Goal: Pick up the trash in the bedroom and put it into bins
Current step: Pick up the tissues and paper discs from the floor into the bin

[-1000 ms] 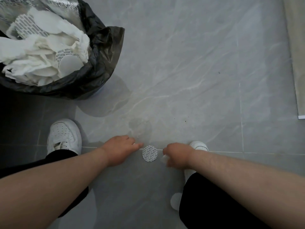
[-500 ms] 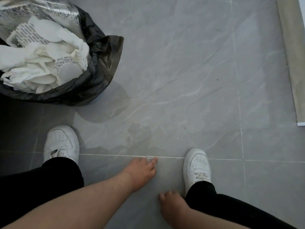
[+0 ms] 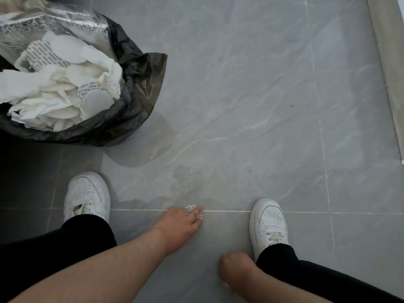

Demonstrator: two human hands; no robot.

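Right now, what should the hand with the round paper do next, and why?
Probably lift the left hand and carry the round paper to the bin. The hand already pinches it down by the floor, and the open bin stands close by, ahead and to the left.

No words can be read here. The round disc (image 3: pixel 192 209) held in the left hand (image 3: pixel 179 226) has rows of tiny dark print, too small to read. The printed discs (image 3: pixel 41 54) in the bin (image 3: pixel 135 84) look the same. The lace tag (image 3: pixel 277 234) on the right shoe (image 3: pixel 267 215) is too blurry to read
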